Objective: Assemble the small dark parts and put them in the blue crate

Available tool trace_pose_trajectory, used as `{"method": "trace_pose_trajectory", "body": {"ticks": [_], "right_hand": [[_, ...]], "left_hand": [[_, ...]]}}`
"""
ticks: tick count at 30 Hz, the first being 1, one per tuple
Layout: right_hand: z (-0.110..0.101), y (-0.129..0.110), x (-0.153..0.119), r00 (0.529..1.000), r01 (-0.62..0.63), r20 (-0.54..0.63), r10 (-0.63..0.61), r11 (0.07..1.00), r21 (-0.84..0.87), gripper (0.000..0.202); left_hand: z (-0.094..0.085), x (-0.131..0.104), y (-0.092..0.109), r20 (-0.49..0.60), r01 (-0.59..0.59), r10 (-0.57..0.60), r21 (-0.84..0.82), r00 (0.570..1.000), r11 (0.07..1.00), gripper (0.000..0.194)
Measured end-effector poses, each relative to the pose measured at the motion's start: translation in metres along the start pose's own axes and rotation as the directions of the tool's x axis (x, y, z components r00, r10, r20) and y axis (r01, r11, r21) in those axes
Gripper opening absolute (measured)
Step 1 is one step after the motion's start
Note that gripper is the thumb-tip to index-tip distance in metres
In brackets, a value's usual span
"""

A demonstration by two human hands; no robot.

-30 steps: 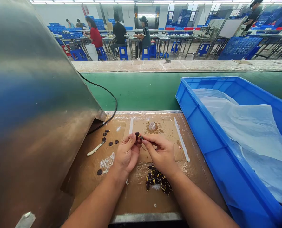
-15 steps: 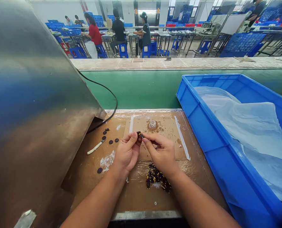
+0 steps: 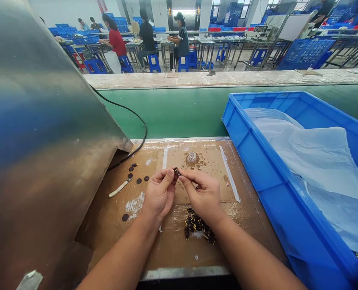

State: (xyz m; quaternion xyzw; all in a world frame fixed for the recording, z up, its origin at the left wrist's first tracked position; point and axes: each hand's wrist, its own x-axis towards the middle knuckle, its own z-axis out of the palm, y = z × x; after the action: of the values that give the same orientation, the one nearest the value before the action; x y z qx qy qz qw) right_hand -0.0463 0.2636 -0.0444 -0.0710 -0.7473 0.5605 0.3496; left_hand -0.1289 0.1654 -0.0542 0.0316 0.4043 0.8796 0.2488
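Between my fingertips is a small dark piece with yellow bits [image 3: 176,172]; its exact kind is too small to make out. My left hand [image 3: 161,192] pinches it from the left, thumb on top. From the right, the thumb and forefinger of my right hand [image 3: 203,194] close on the same piece. Below, partly behind my right wrist, lies a heap of similar dark pieces with yellow tips [image 3: 193,225]. Left of my hands, several dark round discs [image 3: 139,181] and a white-handled knife [image 3: 120,187] rest on the brown board.
A clear dome-shaped piece [image 3: 192,157] stands on a taped cardboard sheet [image 3: 207,157]. At right is a blue crate [image 3: 257,161] with white sheeting [image 3: 314,149]. A metal housing [image 3: 46,133] and black cable [image 3: 130,106] border the left. Behind runs a green belt [image 3: 179,112]; people sit beyond.
My view has shifted slightly, so the scene sits a little left and higher. Both hands stay pinched on the small dark piece, which has turned slightly.
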Motion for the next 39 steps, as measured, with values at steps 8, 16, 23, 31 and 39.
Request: {"method": "trace_pose_trajectory", "body": {"ticks": [8,16,23,31,39], "right_hand": [[-0.004,-0.006,0.002,0.997,0.072,-0.015,-0.074,0.99,-0.123,0.021],[-0.008,-0.008,0.004,0.988,0.153,-0.006,-0.156,0.973,-0.174,0.017],[-0.011,-0.01,0.006,0.973,0.22,-0.02,-0.232,0.943,-0.25,0.018],[-0.01,-0.009,0.006,0.945,0.308,-0.013,-0.326,0.905,-0.295,0.015],[-0.008,-0.009,0.004,0.926,0.368,0.024,-0.378,0.884,-0.287,0.015]], "left_hand": [[-0.011,-0.007,-0.006,0.089,-0.309,0.3,0.397,0.95,0.864,0.019],[-0.013,-0.01,-0.002,0.23,-0.482,0.44,0.605,0.868,0.634,0.015],[-0.014,-0.008,0.005,0.456,-0.665,0.531,0.679,0.714,0.312,0.023],[-0.016,-0.009,0.006,0.507,-0.705,0.57,0.682,0.647,0.194,0.024],[-0.019,-0.01,0.005,0.511,-0.733,0.616,0.66,0.6,0.167,0.025]]}}
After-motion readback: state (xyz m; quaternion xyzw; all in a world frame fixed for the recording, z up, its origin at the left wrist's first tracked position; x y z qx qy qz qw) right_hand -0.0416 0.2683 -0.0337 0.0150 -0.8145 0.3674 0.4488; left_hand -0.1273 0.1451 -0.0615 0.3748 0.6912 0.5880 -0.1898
